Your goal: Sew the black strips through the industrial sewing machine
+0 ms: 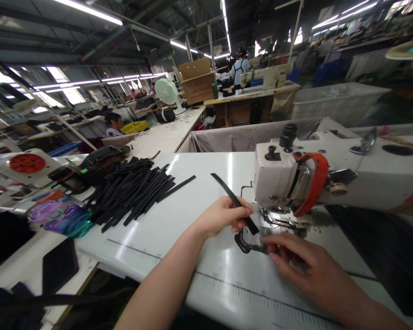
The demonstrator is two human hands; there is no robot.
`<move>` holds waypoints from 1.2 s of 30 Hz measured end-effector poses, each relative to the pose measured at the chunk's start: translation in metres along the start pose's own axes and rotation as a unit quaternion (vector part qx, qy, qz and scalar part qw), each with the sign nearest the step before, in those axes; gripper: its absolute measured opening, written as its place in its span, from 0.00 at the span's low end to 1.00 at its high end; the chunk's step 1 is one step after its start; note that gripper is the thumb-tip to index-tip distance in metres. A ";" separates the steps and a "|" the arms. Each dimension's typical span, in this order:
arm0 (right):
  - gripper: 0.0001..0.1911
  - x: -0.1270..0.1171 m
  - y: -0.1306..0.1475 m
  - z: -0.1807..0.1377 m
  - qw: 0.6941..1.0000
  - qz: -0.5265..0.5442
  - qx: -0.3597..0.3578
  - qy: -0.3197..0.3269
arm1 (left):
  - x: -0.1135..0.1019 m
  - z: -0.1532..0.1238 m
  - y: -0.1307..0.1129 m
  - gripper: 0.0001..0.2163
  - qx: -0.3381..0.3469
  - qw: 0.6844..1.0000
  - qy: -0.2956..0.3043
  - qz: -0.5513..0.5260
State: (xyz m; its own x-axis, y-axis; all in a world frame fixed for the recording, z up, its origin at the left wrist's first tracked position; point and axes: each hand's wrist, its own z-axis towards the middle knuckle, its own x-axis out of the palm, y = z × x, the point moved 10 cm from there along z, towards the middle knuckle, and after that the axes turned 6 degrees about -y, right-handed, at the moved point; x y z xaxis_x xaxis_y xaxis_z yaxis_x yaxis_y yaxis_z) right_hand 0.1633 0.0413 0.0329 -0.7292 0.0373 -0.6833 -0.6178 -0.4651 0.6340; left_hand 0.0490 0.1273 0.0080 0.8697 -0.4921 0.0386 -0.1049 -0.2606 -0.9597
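Observation:
My left hand [223, 215] is closed in a pinch on a narrow black strip [227, 189], which slants across the fingers with its lower end pointing toward my right hand. My right hand [296, 259] is just below that end, its index finger stretched out and the thumb apart from it; I see nothing held there. Both hands are in front of the sewing machine [278, 172], close to its metal clamp plate [278, 220]. A heap of similar black strips [134, 188] lies on the white table [179, 224] to the left.
A purple and teal pouch [60, 213] sits by the heap. Ruler markings run along the table's front edge. Black material [375, 247] lies under the machine arm at right. Beyond are a fabric-lined bin [223, 140], a fan [167, 91], a cardboard box [197, 82] and other people.

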 end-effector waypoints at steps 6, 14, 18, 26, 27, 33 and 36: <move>0.15 -0.003 0.009 -0.008 0.997 0.071 0.028 0.005 | 0.040 -0.024 -0.014 0.12 -0.016 0.981 0.173 -0.081; 0.16 -0.011 0.005 -0.015 0.998 0.037 -0.012 -0.042 | 0.043 -0.026 -0.013 0.14 -0.014 0.978 0.192 -0.084; 0.15 -0.010 0.005 -0.016 0.999 0.011 -0.023 -0.045 | 0.045 -0.027 -0.014 0.15 -0.006 0.974 0.214 -0.077; 0.16 -0.006 0.011 -0.019 0.995 -0.024 -0.082 -0.041 | 0.058 -0.039 -0.016 0.18 0.022 0.952 0.301 -0.039; 0.16 -0.005 0.012 -0.019 0.995 -0.023 -0.090 -0.039 | 0.059 -0.039 -0.015 0.18 0.022 0.951 0.307 -0.035; 0.14 -0.005 0.014 -0.017 0.993 -0.024 -0.106 -0.038 | 0.062 -0.039 -0.011 0.19 0.021 0.945 0.324 -0.030; 0.15 -0.001 0.011 -0.018 0.995 -0.018 -0.100 -0.021 | 0.062 -0.039 -0.011 0.18 0.021 0.945 0.326 -0.029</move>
State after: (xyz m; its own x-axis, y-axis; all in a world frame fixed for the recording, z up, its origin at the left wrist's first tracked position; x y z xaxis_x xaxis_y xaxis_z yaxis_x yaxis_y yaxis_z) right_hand 0.1625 0.0197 0.0341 -0.7220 0.0923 -0.6857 -0.5763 -0.6285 0.5223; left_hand 0.0852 0.0675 0.0316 0.3908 -0.8881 0.2421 -0.0350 -0.2772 -0.9602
